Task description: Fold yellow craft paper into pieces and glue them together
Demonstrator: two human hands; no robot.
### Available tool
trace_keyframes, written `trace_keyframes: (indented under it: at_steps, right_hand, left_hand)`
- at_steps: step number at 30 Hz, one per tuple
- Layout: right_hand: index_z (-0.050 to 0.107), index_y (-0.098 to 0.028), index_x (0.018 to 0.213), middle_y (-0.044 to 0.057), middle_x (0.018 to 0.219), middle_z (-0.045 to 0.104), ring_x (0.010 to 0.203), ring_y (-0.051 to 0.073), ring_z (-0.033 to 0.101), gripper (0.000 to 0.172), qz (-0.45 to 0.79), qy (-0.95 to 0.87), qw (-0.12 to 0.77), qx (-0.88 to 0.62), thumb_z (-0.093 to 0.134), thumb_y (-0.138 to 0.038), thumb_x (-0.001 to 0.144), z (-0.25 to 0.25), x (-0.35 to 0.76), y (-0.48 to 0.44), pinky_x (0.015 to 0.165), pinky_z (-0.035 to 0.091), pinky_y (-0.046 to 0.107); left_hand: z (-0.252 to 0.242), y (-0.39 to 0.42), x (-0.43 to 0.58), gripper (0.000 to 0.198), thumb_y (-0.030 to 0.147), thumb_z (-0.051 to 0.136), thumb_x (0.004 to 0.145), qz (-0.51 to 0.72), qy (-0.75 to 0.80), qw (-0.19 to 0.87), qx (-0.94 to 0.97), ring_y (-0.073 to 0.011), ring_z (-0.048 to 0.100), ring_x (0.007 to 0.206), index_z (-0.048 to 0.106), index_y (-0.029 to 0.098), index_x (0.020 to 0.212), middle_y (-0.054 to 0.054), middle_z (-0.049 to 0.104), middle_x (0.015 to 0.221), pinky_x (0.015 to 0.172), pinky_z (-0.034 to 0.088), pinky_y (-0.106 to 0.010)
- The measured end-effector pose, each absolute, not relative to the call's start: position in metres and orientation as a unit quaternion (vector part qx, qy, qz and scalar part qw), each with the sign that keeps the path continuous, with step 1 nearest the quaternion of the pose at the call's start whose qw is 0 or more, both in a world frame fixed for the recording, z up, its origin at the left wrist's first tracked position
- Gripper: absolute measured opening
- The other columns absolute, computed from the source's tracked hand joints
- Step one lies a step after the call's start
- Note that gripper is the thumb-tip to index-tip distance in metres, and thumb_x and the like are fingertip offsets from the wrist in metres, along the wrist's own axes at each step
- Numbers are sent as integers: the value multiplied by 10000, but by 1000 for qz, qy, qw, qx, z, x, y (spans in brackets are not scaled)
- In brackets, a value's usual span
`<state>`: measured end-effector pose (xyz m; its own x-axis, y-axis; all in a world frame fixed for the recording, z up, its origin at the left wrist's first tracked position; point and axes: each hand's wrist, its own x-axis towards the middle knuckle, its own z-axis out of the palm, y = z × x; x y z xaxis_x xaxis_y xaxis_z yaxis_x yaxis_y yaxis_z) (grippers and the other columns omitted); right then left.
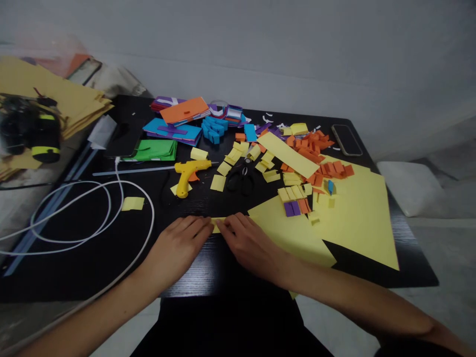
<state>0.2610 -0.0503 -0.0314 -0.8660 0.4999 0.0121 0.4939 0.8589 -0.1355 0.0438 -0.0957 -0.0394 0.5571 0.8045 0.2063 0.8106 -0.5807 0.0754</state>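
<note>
Out at the left of the black tabletop (203, 277) lies one loose yellow piece (133, 203), then one green paper bundle (159, 149), one blue bundle (173, 132) behind it, and one yellow glue gun (189, 173), nozzle pointing right. Now the action: the left hand (186, 238) is down at the near edge, its fingers together on one end of a narrow yellow strip (218, 225), and that strip sits right between the two hands, exposed only in the middle. At the other end, here's the right hand (245, 243), fingers bunched and thumb tip up against the paper; whether either set clamps it or merely presses, I can't tell. Just beyond waits one pair of black scissors (243, 178), nobody touching it. How far along? Midway, I'd judge: plenty of small pieces look cut and folded, and one small block (293, 198) already stands grouped, with about four yellow pieces, one purple and one orange showing. Left to work: the strip in hand, one long loose strip (288, 153), and at least two big yellow sheets (357, 218). Folded orange pieces (336, 170) crowd alongside, too overlapped to count, and one phone (346, 140) closes out the far right.
</note>
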Motion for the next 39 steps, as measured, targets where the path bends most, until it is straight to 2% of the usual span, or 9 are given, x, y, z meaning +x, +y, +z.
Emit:
trace_keyframes:
  at_steps: [10, 15, 21, 27, 31, 39]
  right_hand:
    - [543, -16, 1361, 172, 1044, 624, 934, 284, 532, 397, 73, -955, 35, -287, 401, -34, 991, -38, 262, -55, 796, 504, 416]
    - [545, 0, 1359, 183, 1050, 626, 946, 292, 532, 409, 72, -950, 41, -300, 446, -21, 962, -43, 265, -58, 835, 511, 433]
    - [484, -15, 1449, 184, 1080, 627, 970, 285, 530, 495, 96, -943, 63, -313, 446, -10, 955, -48, 267, -59, 855, 519, 438]
    - [569, -39, 1389, 157, 1017, 620, 930, 274, 535, 397, 82, -934, 71, -341, 501, -94, 1001, -49, 274, -59, 822, 526, 420]
    - [580, -25, 1365, 169, 1025, 636, 952, 285, 551, 370, 75, -927, 84, -359, 493, -184, 1043, -48, 283, -60, 827, 532, 439]
    - [604, -13, 1316, 177, 1012, 633, 945, 291, 562, 349, 72, -916, 94, -382, 514, -196, 1033, -45, 302, -60, 829, 547, 451]
  left_hand:
    - [-50, -104, 43, 355, 20, 509, 959, -134, -480, 11, -867, -308, 698, 1120, 691, 100, 1253, -154, 748, 1246, 909, 584, -463]
    - [-49, -105, 47, 354, 19, 489, 963, -143, -491, 2, -860, -306, 709, 1110, 706, 121, 1224, -156, 752, 1234, 901, 591, -465]
    - [-49, -105, 48, 370, 16, 482, 957, -140, -499, -4, -855, -311, 712, 1100, 711, 146, 1217, -144, 756, 1223, 892, 594, -474]
    - [-47, -104, 48, 328, 21, 496, 960, -128, -493, 13, -860, -323, 710, 1073, 712, 109, 1190, -152, 757, 1205, 864, 597, -474]
    - [-46, -104, 49, 352, 17, 470, 963, -132, -501, 2, -855, -318, 710, 1067, 718, 127, 1187, -151, 755, 1202, 858, 589, -470]
    - [-46, -105, 49, 433, 12, 510, 941, -114, -491, 7, -864, -335, 686, 1048, 668, 129, 1326, -169, 729, 1214, 823, 583, -479]
